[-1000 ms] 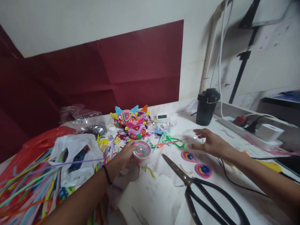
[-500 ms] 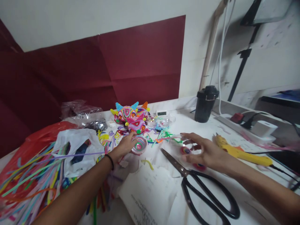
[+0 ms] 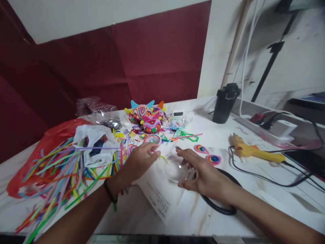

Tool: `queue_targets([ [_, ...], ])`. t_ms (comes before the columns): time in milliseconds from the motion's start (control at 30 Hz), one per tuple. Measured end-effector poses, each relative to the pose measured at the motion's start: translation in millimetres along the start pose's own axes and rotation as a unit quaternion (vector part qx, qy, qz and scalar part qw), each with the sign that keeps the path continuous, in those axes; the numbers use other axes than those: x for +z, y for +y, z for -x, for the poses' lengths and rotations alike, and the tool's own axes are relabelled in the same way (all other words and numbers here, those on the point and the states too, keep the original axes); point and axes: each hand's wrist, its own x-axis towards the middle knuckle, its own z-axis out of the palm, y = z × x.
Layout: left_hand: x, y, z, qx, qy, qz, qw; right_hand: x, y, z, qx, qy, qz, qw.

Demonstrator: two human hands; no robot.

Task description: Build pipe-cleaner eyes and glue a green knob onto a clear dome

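My right hand [image 3: 200, 169] curves its fingers and thumb around the side of a clear plastic dome [image 3: 175, 169] above a sheet of printed paper [image 3: 157, 200]. To its left, my left hand [image 3: 143, 157] holds nothing I can see, thumb and forefinger a little apart. A short yellow pipe cleaner piece [image 3: 164, 158] shows near its thumb. Just behind it sits a round striped piece in a clear cup [image 3: 153, 139], partly covered by the hand. Scissors with black handles [image 3: 220, 210] lie largely hidden under my right hand. Beyond are two eye-shaped pieces [image 3: 213, 159], pink-edged with blue centres.
Colourful horned animal heads [image 3: 151, 123] stand at the back. Many pipe cleaners [image 3: 68, 169] spread over a red bag [image 3: 53, 142] at left. A yellow glue gun [image 3: 256, 152] with its cord lies at right, near a black cup [image 3: 225, 103] and a power strip [image 3: 264, 130].
My right hand has moved left with the clear dome, uncovering the eye-shaped pieces and crossing over the scissors. My left hand has left the striped piece and come nearer. The view has shifted.
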Motion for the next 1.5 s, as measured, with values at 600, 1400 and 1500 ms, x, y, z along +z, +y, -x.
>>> queue_targets([
  [600,46.7,-5.5,40.7,-0.149,-0.052,0.306,0.939,29.3,-10.7,8.2,-0.032,0.002,-0.068,0.997],
  [1400,50.6,-24.2,67.0,0.014,-0.058,-0.002,0.998,60.5,12.9,8.8,-0.137,0.002,0.133,0.982],
  [1500,40.4,-20.8,67.0,0.037,-0.047,0.002,0.998,59.2,12.5,11.8,-0.186,0.049,0.192,0.962],
])
